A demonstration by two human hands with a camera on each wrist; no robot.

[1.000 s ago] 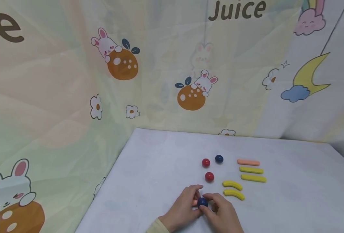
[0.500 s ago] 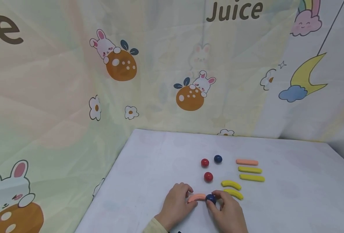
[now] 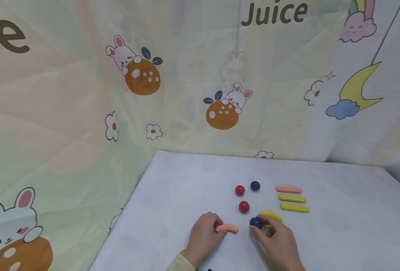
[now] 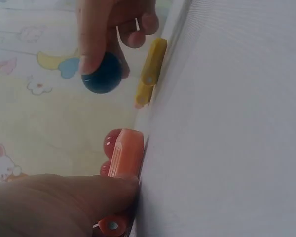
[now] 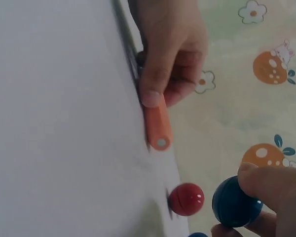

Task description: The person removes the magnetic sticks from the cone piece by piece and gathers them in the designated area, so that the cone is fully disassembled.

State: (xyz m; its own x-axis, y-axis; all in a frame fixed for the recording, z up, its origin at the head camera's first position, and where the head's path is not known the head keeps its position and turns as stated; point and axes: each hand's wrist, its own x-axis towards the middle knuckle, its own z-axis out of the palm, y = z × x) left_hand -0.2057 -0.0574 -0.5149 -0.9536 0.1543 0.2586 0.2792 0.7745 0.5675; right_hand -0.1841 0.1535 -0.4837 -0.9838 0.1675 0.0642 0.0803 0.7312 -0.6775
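Observation:
My left hand (image 3: 203,236) pinches one end of a curved orange stick (image 3: 228,228), low at the white tabletop. The right wrist view shows a small grey disc in the end face of that orange stick (image 5: 159,126). Between thumb and fingers, my right hand (image 3: 278,242) holds a dark blue ball (image 3: 255,223), to the right of the stick and apart from it. In the left wrist view the blue ball (image 4: 102,74) is raised off the table. Behind the right hand lies a curved yellow stick (image 3: 271,215); a second one is mostly hidden by the fingers.
Two red balls (image 3: 244,206) and another blue ball (image 3: 255,185) rest farther back on the white table (image 3: 173,195). To their right lie a straight orange stick (image 3: 289,189) and two straight yellow sticks (image 3: 295,207). A printed cloth (image 3: 186,75) hangs behind.
The right hand has moved right with the blue ball, away from the curved orange stick, whose end it adjoined half a second ago. More of that stick shows now in the left hand.

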